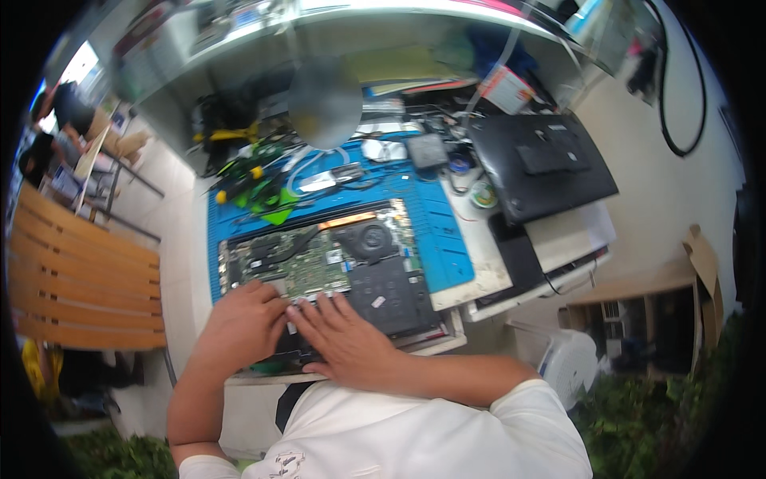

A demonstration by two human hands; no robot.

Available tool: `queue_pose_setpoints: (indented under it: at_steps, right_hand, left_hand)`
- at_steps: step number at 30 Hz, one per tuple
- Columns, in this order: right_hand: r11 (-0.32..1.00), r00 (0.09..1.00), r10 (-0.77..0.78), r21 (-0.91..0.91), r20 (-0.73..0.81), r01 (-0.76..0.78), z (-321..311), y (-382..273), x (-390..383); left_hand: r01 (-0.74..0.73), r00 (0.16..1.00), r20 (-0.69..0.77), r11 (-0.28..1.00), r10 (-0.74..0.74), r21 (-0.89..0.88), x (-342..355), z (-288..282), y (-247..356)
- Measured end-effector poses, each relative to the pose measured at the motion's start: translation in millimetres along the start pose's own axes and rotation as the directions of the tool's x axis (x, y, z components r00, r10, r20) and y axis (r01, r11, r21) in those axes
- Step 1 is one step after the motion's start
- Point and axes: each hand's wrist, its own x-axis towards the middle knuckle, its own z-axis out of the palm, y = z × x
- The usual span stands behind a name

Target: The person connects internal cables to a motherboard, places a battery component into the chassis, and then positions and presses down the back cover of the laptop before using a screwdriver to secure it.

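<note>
An opened laptop (307, 263) lies on a blue work mat (448, 239), its green circuit board bare, with a round black fan (371, 239) and a copper-coloured strip (347, 220) along the far side. A flat black block (387, 291), probably the battery, fills its near right part. At the laptop's near left, my left hand (249, 323) has its fingers bent and drawn together on the board's edge; whatever they pinch is hidden. Beside it my right hand (345, 339) lies flat, fingers stretched out and touching the near edge of the board.
Green and yellow-handled tools (251, 180) crowd the mat's far left. A lamp head (324, 104) hangs above the far side. A closed black laptop (542, 164) sits at the right, near a solder-like spool (483, 194). A slatted wooden bench (84, 275) stands left.
</note>
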Motion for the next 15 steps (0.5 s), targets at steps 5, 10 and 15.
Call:
queue_pose_setpoints:
  at_steps: [5,10,15]
  right_hand:
    - [0.984,0.999,-0.034,-0.172,0.019,0.037,-2.0,-1.0,0.3]
    - [0.994,0.999,-0.035,-0.100,-0.030,0.032,-2.1,5.4,0.8]
    - [0.994,0.996,-0.080,-0.072,-0.039,0.077,-14.8,10.7,-0.4]
  left_hand:
    - [-0.018,0.968,-0.250,0.999,0.008,-0.039,49.4,-41.0,4.0]
    - [-0.052,0.852,-0.524,0.993,-0.011,-0.105,120.7,-80.9,-20.4]
    - [0.103,0.820,-0.516,0.951,-0.247,-0.292,152.3,-78.3,-89.4]
